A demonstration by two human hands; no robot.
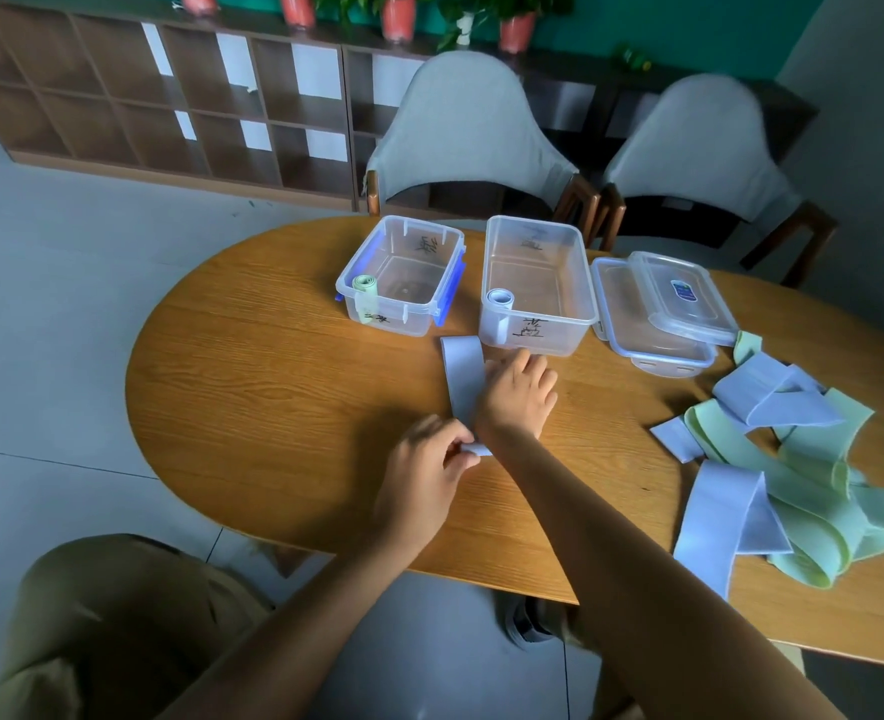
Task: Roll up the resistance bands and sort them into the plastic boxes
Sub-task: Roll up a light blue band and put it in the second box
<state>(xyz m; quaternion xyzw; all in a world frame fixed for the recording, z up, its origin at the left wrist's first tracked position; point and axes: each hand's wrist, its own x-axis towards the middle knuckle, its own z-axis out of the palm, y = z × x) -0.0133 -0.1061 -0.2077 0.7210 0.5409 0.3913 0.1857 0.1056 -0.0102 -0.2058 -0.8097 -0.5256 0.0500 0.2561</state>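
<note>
Plastic lids (663, 309) beside boxes (536, 283), loose bands (788, 480) right

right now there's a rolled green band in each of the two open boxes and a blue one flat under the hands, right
Not quite. The head view shows a rolled green band only in the left box; the right box holds a rolled blue band. The flat blue band does lie under the hands: left hand, right hand.
</note>
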